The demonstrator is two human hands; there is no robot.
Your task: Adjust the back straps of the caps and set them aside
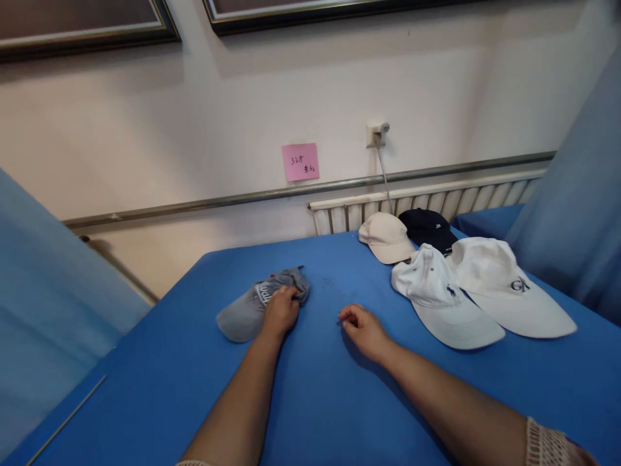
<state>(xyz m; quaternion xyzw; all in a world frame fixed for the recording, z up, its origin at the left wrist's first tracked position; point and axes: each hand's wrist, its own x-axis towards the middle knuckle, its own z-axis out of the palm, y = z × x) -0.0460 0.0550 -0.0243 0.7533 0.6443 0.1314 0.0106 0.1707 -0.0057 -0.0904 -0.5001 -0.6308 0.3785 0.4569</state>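
Note:
A grey baseball cap (242,316) with white lettering on its front lies on the blue tabletop, its brim toward the left and its crown crumpled. My left hand (282,309) rests on that crown, fingers closed on the fabric; the fingertips are partly hidden. To the right of it, my right hand (365,331) is held low over the table, loosely curled with thumb and fingertips close together and nothing visible in it. Nearest to my right hand is a white cap (431,285) with a small dark horse-rider emblem.
Beside it sits a white long-brimmed cap (490,265) with dark letters. Behind are a cream cap (385,234) and a navy cap (427,226). A radiator (466,199) and metal rail (218,202) run along the wall. Blue curtains (43,310) hang at both sides.

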